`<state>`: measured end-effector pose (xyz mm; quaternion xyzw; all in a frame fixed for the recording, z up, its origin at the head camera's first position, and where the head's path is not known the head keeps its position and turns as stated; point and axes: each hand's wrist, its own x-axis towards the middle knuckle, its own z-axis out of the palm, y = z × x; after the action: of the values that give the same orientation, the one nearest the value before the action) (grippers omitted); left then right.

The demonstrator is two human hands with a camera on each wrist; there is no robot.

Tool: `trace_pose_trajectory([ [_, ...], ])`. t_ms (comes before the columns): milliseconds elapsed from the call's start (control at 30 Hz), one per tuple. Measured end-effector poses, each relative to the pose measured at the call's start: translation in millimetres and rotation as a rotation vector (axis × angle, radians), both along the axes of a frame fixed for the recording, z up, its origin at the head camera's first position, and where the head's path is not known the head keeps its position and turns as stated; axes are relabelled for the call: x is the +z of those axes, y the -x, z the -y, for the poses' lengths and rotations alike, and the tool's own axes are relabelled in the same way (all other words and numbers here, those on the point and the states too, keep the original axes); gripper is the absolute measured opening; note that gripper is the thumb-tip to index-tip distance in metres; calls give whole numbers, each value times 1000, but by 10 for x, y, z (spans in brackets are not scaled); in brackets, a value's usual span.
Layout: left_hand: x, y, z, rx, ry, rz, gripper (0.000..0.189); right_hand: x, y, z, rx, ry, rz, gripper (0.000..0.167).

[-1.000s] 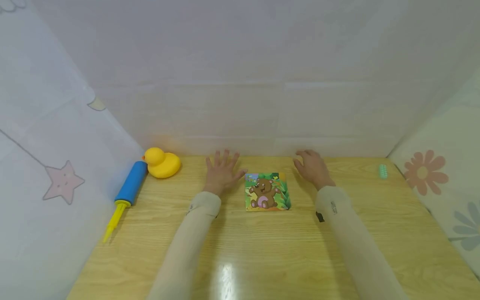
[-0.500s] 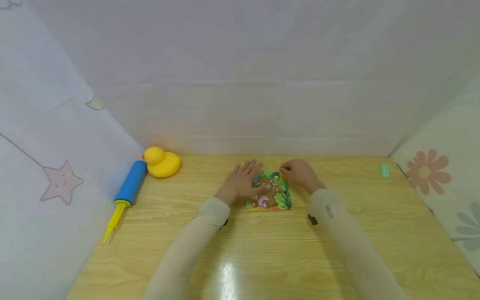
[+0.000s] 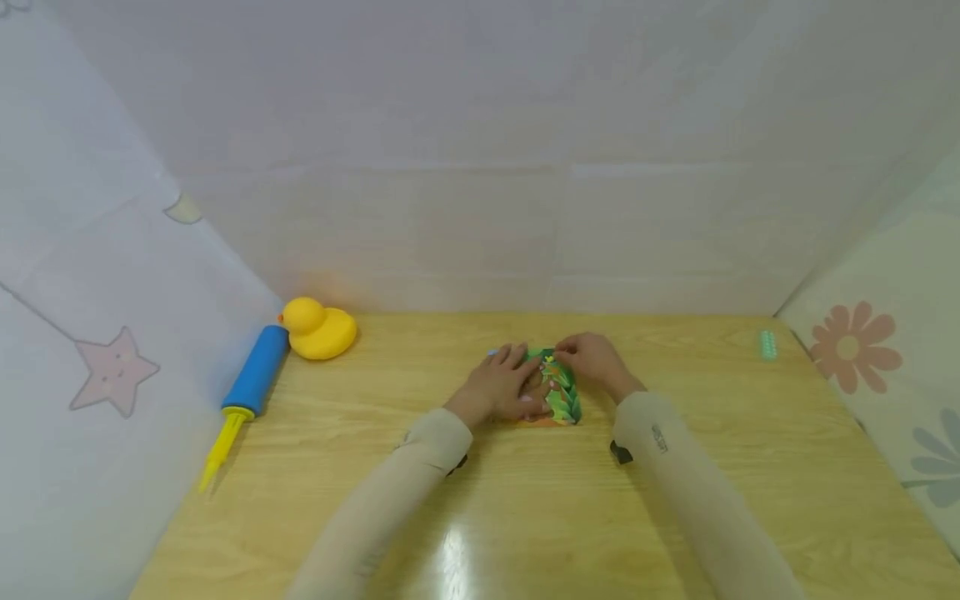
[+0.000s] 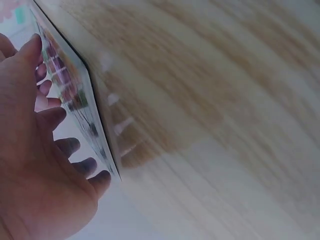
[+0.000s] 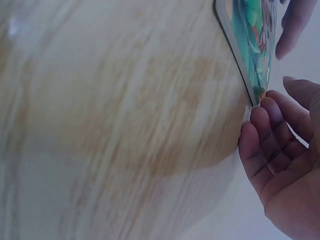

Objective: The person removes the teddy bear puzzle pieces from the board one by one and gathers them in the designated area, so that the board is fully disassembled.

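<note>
A thin square board with a bear picture lies flat on the wooden table. My left hand is spread over its left and middle part, covering most of the bear. In the left wrist view, the left fingers are apart, close over the board's printed face. My right hand is at the far right corner of the board. The right wrist view shows the bent fingertips at that corner, with the thumb held apart from them.
A yellow rubber duck sits at the back left. Beside it lies a blue hand pump with a yellow nozzle. A small green item lies at the far right. A pale wall sheet closes off the back.
The left hand has moved right from beside the board to over it. My right hand has come in leftward to the board's far right corner. The board stays in place.
</note>
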<state>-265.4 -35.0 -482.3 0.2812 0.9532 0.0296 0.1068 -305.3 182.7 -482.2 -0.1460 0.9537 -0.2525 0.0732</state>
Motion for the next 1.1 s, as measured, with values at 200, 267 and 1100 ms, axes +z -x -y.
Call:
trace_pose_trajectory([
  [200,-15,-4,2,2,-7,25,89,10,-13,28,-14,-40,-8,34],
  [267,-21,0,8,4,-11,38,90,14,-13,32,-18,-49,-16,33],
  [1100,8,-33,-61,108,-28,130,93,48,84,124,-39,-98,29,26],
])
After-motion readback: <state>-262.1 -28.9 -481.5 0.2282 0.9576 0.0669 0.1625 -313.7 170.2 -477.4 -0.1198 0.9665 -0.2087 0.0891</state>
